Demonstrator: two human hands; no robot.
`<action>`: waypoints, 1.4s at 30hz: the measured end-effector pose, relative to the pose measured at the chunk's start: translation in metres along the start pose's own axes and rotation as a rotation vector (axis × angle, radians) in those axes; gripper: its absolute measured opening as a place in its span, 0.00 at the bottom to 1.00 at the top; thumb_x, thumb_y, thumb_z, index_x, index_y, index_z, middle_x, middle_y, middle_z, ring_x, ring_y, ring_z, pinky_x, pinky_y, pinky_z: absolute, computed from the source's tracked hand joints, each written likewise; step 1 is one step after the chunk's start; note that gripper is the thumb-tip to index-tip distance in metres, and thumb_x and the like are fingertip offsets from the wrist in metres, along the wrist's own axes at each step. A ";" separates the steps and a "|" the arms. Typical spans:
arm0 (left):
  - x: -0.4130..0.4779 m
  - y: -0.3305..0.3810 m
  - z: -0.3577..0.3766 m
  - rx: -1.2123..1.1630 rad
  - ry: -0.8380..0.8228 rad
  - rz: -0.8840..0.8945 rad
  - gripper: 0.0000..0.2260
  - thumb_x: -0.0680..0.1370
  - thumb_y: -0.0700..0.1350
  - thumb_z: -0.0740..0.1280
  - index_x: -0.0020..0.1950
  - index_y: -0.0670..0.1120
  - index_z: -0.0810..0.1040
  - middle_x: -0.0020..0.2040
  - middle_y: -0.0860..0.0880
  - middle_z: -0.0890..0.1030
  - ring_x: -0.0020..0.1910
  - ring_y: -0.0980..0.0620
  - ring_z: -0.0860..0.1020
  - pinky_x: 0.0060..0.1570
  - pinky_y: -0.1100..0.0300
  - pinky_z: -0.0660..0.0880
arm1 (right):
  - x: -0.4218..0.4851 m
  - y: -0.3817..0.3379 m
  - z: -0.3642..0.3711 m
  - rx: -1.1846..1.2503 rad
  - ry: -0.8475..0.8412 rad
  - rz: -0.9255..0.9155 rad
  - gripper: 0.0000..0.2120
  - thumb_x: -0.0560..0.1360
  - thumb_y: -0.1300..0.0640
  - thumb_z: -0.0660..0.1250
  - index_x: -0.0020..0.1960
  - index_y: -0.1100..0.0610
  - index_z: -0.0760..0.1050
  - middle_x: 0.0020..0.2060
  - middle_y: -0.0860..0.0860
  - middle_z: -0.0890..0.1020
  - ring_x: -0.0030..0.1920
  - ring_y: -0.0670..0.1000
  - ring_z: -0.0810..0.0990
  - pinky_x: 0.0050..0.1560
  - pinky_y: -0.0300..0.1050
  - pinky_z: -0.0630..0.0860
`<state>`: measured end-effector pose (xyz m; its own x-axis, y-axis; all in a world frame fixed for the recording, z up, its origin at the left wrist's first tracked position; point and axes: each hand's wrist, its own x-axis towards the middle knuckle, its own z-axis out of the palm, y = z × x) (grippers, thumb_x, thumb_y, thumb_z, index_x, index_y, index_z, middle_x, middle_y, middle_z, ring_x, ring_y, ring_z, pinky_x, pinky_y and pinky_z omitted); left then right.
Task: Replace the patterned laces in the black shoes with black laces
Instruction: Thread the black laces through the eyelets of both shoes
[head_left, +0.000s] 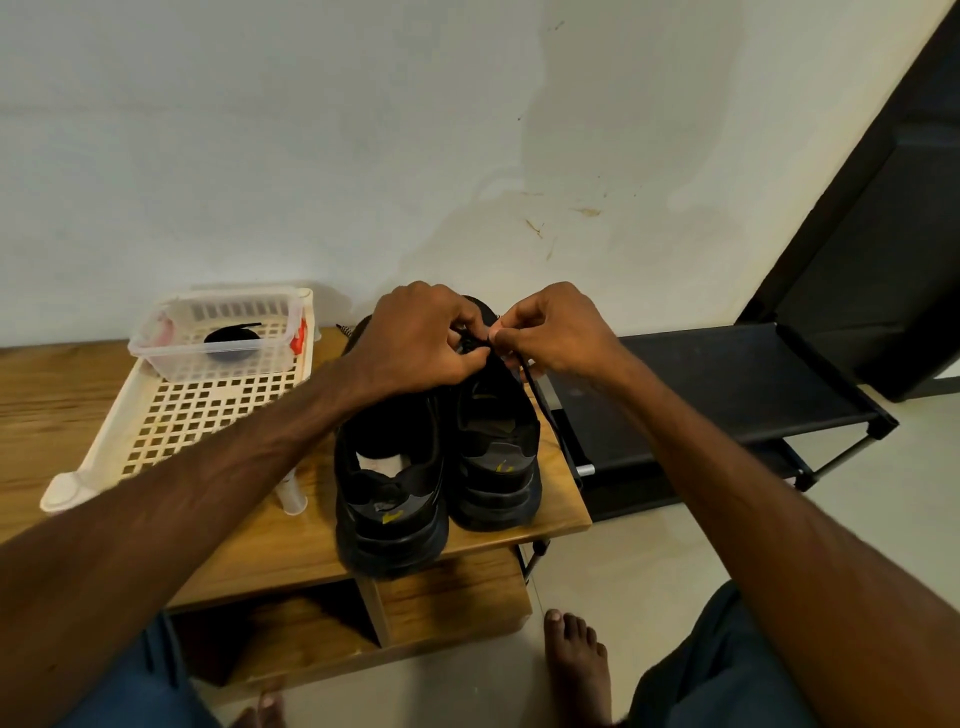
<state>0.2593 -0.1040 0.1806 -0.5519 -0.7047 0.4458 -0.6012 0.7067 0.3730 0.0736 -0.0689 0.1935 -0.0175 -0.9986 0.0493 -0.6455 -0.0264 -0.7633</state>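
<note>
Forearms (208, 483) reach in from both lower corners and meet mid-frame over the black shoes (389, 499). Pair sits heels toward camera on the wooden tabletop (291, 545), probably so both hands can work the tongue from above. Left hand (415, 338): fingers curled, pinching the black lace (540, 400) at the throat of the shoe on the right of the pair. Right hand (550, 332) pinches the same lace just beside it; loose tail drops down that shoe's right side. Looks like threading an upper eyelet, but knuckles hide which. Spare black lace (234, 343) is coiled in a clear tub (171, 358) on the cream basket (208, 415), left of centre, likely for the other shoe. Striped lace tip (344, 328) pokes out behind the left hand.
</note>
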 end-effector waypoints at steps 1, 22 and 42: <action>-0.001 0.000 0.000 0.023 0.014 0.012 0.05 0.72 0.52 0.75 0.46 0.54 0.87 0.30 0.62 0.79 0.30 0.61 0.76 0.40 0.60 0.78 | 0.001 -0.001 0.000 0.013 -0.010 0.021 0.04 0.77 0.59 0.73 0.46 0.59 0.86 0.35 0.58 0.86 0.39 0.58 0.87 0.43 0.55 0.86; 0.000 -0.004 0.001 0.041 -0.053 0.099 0.08 0.73 0.52 0.69 0.48 0.54 0.85 0.27 0.60 0.74 0.28 0.58 0.75 0.36 0.64 0.69 | 0.011 -0.015 -0.014 0.413 0.049 0.205 0.10 0.76 0.58 0.74 0.57 0.56 0.83 0.48 0.55 0.88 0.45 0.46 0.84 0.53 0.53 0.81; 0.028 -0.016 -0.001 -0.619 -0.530 -0.581 0.07 0.78 0.48 0.72 0.43 0.46 0.85 0.26 0.57 0.73 0.30 0.57 0.65 0.30 0.64 0.63 | -0.018 -0.008 -0.002 -0.240 0.028 0.001 0.09 0.66 0.50 0.83 0.40 0.53 0.86 0.35 0.47 0.86 0.37 0.42 0.84 0.43 0.41 0.82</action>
<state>0.2542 -0.1350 0.1875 -0.5447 -0.7816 -0.3040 -0.5360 0.0457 0.8430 0.0771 -0.0506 0.1998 -0.0365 -0.9969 0.0690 -0.8082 -0.0112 -0.5888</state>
